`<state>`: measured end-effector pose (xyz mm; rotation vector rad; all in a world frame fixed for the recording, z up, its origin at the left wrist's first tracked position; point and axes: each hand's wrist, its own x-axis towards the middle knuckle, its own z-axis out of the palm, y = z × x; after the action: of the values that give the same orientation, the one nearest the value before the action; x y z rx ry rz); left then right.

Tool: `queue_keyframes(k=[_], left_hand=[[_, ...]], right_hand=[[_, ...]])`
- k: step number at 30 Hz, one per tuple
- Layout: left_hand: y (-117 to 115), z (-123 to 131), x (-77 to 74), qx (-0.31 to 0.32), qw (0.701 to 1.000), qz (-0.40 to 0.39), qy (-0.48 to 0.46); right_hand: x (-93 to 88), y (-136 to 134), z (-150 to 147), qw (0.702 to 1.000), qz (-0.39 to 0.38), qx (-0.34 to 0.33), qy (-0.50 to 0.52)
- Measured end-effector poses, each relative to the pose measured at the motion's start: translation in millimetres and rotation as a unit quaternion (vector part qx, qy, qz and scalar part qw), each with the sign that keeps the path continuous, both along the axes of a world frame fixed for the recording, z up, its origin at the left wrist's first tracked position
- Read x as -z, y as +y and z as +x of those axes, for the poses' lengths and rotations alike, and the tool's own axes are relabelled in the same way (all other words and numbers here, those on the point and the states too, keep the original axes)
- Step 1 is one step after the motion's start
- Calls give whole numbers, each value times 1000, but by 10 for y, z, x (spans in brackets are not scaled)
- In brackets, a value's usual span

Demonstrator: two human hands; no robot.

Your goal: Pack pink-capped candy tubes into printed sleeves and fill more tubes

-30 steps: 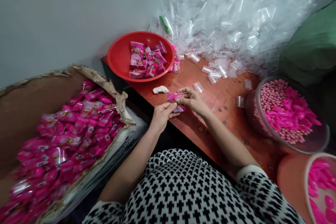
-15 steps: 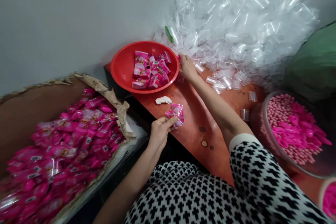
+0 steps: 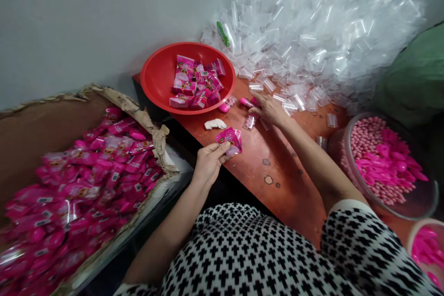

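My left hand (image 3: 210,159) pinches a few pink printed sachets (image 3: 230,140), fanned slightly, above the table's front edge. On the table, my right hand (image 3: 268,108) has its fingers closed around a pink piece (image 3: 247,101), which looks like the cap of a small tube; the fingers hide part of it. Just below those fingers lies a clear tube filled with pink beads (image 3: 250,122). Another bead-filled tube with a pink end (image 3: 228,103) rests against the red bowl (image 3: 149,81), which contains several pink packets (image 3: 197,84). A crumpled white piece (image 3: 215,124) lies between bowl and sachets.
A torn-edged cardboard box (image 3: 163,148) full of pink packets stands at left. Clear empty tubes (image 3: 312,46) are heaped at the back right, with a green item (image 3: 223,33) beside them. At right stand a tub (image 3: 350,162) of pink beads and caps and a smaller container (image 3: 413,240).
My right hand has moved from the bowl's right rim toward me and to the right, and tubes now show by its fingers. My left hand still holds the sachets.
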<state>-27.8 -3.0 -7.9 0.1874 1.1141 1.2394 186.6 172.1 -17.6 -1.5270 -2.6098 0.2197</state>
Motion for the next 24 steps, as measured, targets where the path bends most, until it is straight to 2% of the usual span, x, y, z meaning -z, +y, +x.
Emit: queue_keyframes(k=[5,12,14,17,18,19,21,22,24], left_hand=[[7,63,-58,-36,998,-41,-37],[-9,118,-50,-97,988,-65,-99],[-8,114,-30,-119,983,-66,-120],[6,78,-12,-143,976,-79,-145],[13,65,-8,-149,973,-83,-153],[20,55,-5,-153,971,-85,-161],[31,51,-3,-157,968,-84,-175],[34,58,-5,-155,968,-82,-180],[33,90,-14,-151,967,-79,-189]], right_hand=[[-11,-208,196,998,-21,60,14],[-127,-261,85,987,2,136,-88],[-179,-319,58,985,20,163,-56],[-252,-651,-11,977,50,179,109],[-268,-834,-53,967,22,169,191],[-278,-1042,-107,949,-43,143,278],[-276,-1472,-248,884,-206,101,407],[-263,-1663,-328,853,-255,102,444],[-221,-1940,-483,826,-272,122,479]])
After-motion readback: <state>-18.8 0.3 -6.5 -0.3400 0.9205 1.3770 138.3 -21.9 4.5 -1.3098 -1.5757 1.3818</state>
